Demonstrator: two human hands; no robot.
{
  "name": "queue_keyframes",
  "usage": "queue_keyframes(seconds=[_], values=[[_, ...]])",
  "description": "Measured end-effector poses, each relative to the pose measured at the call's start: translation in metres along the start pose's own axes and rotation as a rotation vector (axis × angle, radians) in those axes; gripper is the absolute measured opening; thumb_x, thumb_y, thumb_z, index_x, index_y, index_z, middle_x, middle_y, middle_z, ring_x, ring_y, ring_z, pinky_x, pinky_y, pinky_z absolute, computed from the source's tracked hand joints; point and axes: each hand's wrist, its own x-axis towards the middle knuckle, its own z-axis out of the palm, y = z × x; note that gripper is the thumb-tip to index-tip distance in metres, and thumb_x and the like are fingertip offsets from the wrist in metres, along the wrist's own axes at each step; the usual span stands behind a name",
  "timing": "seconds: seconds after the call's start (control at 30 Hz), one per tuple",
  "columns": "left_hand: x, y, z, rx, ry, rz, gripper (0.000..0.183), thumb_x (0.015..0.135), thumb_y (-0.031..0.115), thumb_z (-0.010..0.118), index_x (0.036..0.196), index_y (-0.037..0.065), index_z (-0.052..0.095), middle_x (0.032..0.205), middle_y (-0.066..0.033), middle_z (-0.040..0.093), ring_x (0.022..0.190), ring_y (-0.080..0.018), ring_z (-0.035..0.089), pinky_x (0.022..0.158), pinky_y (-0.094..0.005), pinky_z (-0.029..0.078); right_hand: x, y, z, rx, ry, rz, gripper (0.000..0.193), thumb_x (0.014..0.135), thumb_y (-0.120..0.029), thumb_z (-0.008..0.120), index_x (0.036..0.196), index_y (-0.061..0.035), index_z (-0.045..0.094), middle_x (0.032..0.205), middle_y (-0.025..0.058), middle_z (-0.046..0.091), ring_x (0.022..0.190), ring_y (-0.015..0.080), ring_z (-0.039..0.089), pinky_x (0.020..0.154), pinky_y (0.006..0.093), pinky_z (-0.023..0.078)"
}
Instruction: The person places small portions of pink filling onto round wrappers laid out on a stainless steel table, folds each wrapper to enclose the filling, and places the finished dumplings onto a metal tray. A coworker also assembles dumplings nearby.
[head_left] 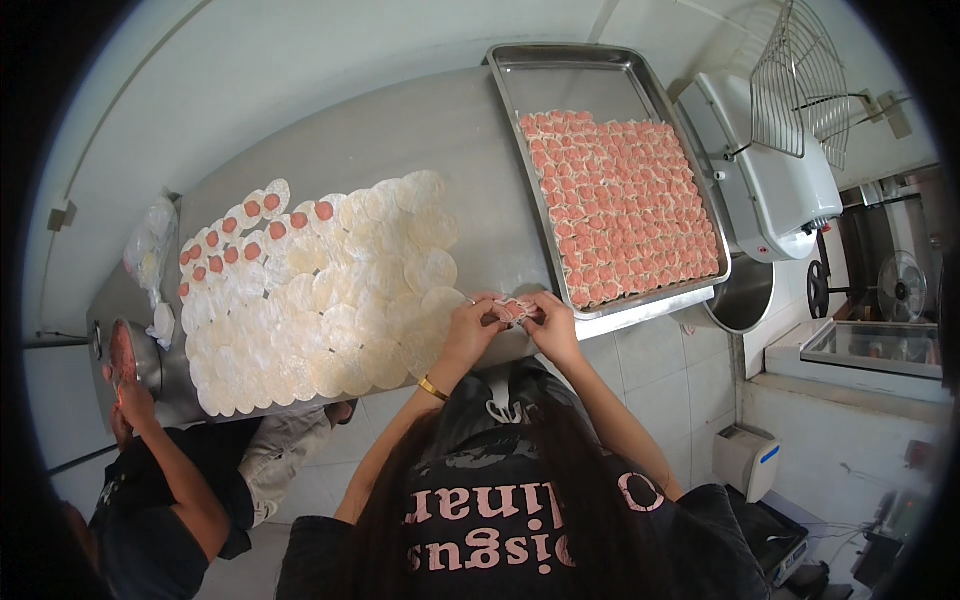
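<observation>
Between my two hands, at the table's front edge, is a small dumpling [513, 312] with pink filling showing at its top. The fingers of my left hand [478, 325] pinch its left side, and those of my right hand [551, 322] close on its right side. To the right lies a metal tray [505, 85] holding tight rows of open-topped dumplings [625, 205]. Left of my hands, round pale wrappers [330, 300] overlap across the table. Several wrappers at the far left carry balls of pink filling [250, 230].
A co-worker's hand [135, 405] reaches into a metal bowl of pink filling [122, 350] at the left end. A plastic bag [150, 250] stands behind it. Right of the tray are a white machine [765, 170] with a wire guard [800, 85] and a round metal bowl [745, 297].
</observation>
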Motion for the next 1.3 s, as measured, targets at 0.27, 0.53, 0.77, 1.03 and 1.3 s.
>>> queue_keyframes(seconds=[0.27,0.53,0.77,1.03,1.3], values=[[0.001,0.007,0.006,0.137,-0.024,-0.095,0.035,0.072,0.003,0.075,0.104,0.004,0.061,0.086,-0.0118,0.067,0.077,-0.022,0.068,0.069,-0.032,0.054,0.005,-0.003,-0.009,-0.189,-0.053,-0.129,0.031,0.068,0.007,0.061,0.099,-0.0003,0.062,0.091,0.017,0.059,0.088,0.039,0.059,0.074,0.0431,0.048],[0.01,0.003,0.001,0.086,-0.141,-0.075,0.03,0.072,0.008,0.076,0.098,0.002,0.063,0.079,-0.0124,0.068,0.073,-0.0225,0.068,0.068,-0.0338,0.053,0.003,-0.003,-0.002,-0.293,-0.012,-0.165,0.031,0.067,0.009,0.062,0.097,0.0012,0.061,0.086,0.0161,0.056,0.081,0.0374,0.059,0.07,0.0419,0.048],[0.017,0.007,-0.002,0.373,-0.151,-0.037,0.029,0.072,0.022,0.077,0.083,0.004,0.058,0.07,-0.0135,0.063,0.066,-0.0329,0.063,0.059,-0.0403,0.048,0.011,-0.004,-0.008,-0.256,-0.062,-0.214,0.03,0.068,0.011,0.055,0.095,0.0005,0.061,0.091,0.0174,0.056,0.086,0.0394,0.057,0.072,0.045,0.047],[0.018,0.011,-0.002,0.428,-0.192,-0.038,0.032,0.072,0.028,0.076,0.084,0.006,0.057,0.072,-0.0139,0.063,0.073,-0.0359,0.062,0.061,-0.0457,0.045,0.014,-0.006,-0.006,-0.275,-0.096,-0.237,0.027,0.069,0.009,0.055,0.093,-0.0002,0.063,0.088,0.017,0.057,0.09,0.038,0.057,0.076,0.0451,0.047],[0.018,0.009,0.0,0.372,-0.149,-0.003,0.03,0.073,0.025,0.076,0.085,0.005,0.057,0.073,-0.0149,0.063,0.071,-0.0352,0.062,0.061,-0.0433,0.046,0.011,-0.005,-0.004,-0.297,-0.111,-0.177,0.026,0.069,0.01,0.055,0.091,0.0001,0.063,0.091,0.0164,0.059,0.09,0.0372,0.057,0.077,0.0438,0.047]])
